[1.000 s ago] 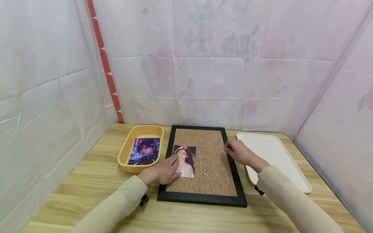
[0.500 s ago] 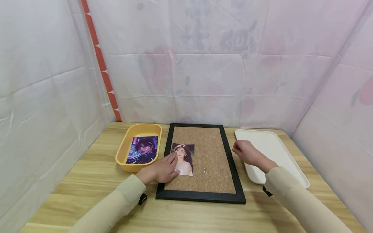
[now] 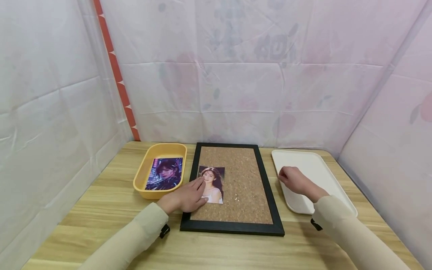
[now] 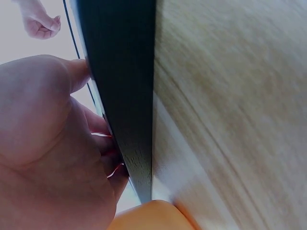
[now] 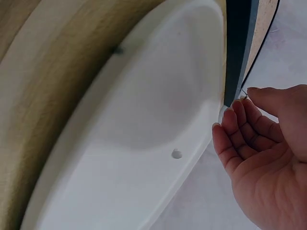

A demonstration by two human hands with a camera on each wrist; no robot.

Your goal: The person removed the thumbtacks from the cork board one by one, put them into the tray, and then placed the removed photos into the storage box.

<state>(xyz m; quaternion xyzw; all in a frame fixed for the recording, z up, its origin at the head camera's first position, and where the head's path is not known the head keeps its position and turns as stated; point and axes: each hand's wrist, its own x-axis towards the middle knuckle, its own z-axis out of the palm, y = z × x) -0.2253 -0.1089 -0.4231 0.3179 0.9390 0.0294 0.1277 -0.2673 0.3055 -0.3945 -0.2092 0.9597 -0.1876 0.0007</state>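
Note:
My left hand (image 3: 189, 195) lies with its fingers straight on a photo print (image 3: 217, 187) of a person in a white top, covering its lower left part. Beneath the print is a cork board (image 3: 248, 168) with a black frame (image 3: 233, 227). In the left wrist view the fingers reach over the black frame edge (image 4: 125, 105). Over the left side of a white tray (image 3: 324, 178) my right hand (image 3: 295, 180) pinches a small pushpin (image 5: 244, 93) between thumb and fingertip; its thin needle shows in the right wrist view, while its head is mostly hidden.
A yellow bin (image 3: 143, 168) left of the board holds a second print (image 3: 165, 173), purple and blue. One tiny clear piece (image 5: 177, 154) lies in the white tray. Several small pale specks (image 3: 237, 198) show on the cork. Fabric curtains (image 3: 243, 97) enclose the wooden table (image 3: 101, 202).
My right hand has moved right, from the board's right edge to over the white tray. The left hand stays on the photo print. The head view has shifted slightly.

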